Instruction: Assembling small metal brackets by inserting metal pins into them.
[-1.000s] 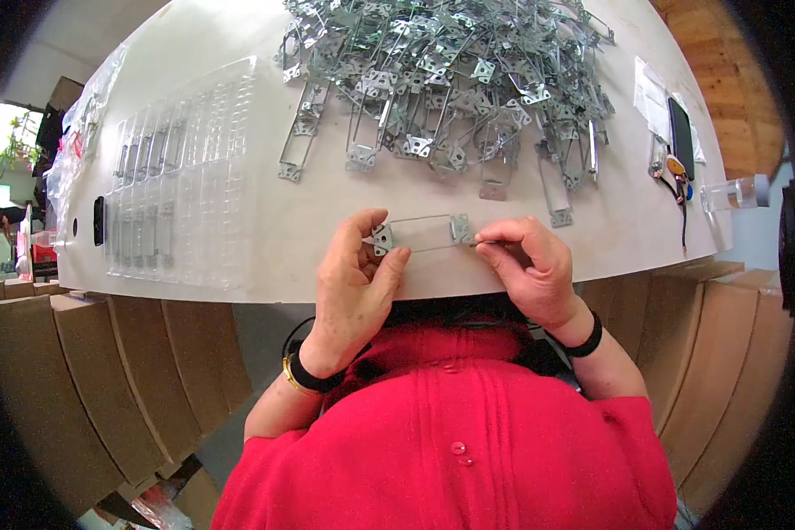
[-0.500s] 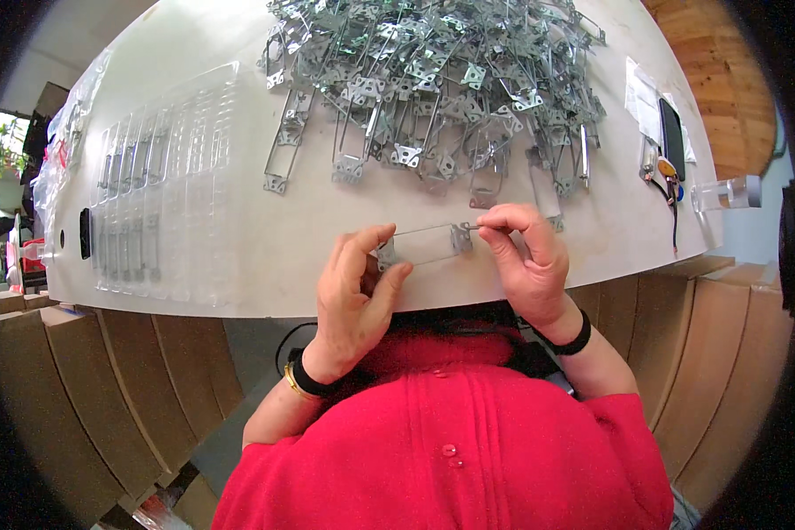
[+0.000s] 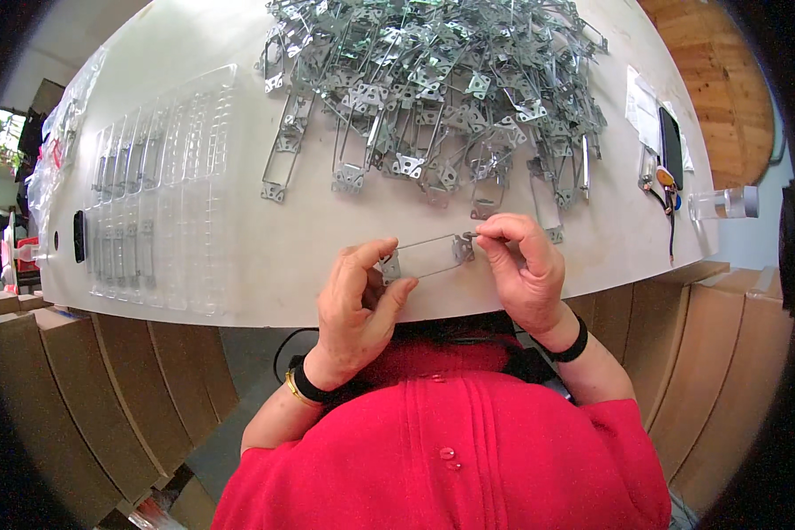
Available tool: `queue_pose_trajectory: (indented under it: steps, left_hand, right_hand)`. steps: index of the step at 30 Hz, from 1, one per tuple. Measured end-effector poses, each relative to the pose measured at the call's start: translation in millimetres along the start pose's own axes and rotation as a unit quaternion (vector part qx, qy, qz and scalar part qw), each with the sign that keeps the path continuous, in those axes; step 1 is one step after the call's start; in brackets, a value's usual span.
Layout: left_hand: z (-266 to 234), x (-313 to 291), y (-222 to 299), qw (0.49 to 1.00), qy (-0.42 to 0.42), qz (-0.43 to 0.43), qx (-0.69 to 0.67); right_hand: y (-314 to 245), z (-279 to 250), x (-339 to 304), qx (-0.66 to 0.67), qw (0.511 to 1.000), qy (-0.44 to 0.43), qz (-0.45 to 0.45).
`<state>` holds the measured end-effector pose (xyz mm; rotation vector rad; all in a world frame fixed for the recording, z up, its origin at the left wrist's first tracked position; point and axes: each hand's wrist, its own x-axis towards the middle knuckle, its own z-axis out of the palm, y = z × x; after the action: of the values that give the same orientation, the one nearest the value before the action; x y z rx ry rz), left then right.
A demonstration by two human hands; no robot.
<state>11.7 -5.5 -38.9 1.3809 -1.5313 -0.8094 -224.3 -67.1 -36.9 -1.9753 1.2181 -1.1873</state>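
Note:
A wire-and-plate metal bracket (image 3: pixel 463 249) spans the gap between my two hands, just above the table near its front edge. It has two thin rods and a small holed plate at each end. My left hand (image 3: pixel 355 305) is closed on its left end plate, thumb below and fingers above. At the other end, my right hand (image 3: pixel 530 274) pinches a thin dark tip by the right plate. The fingertips hide whether that tip is part of the bracket or a separate small piece.
A big pile of similar metal brackets (image 3: pixel 415 97) covers the far middle of the white table (image 3: pixel 309 274). On the left lies a clear plastic tray (image 3: pixel 185 203) with several metal pieces in its slots. A phone (image 3: pixel 670 146) and a clear bottle (image 3: pixel 724 203) are at right.
The bracket's right end and my right hand have shifted slightly down in the picture. My left hand keeps its hold. The whole view has also moved a little.

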Motion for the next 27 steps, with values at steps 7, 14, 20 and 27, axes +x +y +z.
queue_pose_trajectory:
  steps: [7,14,20,27]
  left_hand:
    - [1,-1,1,1.0,0.004,-0.011,-0.004]
    - [1,-2,-2,1.0,0.002,-0.012,-0.016]
    - [2,-2,-2,1.0,0.011,-0.008,-0.016]
    - [3,-1,-2,1.0,0.017,0.007,-0.009]
  right_hand:
    - [-7,2,-2,0.037,0.998,0.001,0.06]
    - [0,0,-3,0.036,0.998,-0.009,0.042]
    - [-3,-1,1,0.017,0.999,-0.017,0.031]
    - [-3,0,0,0.004,0.999,-0.024,0.041]
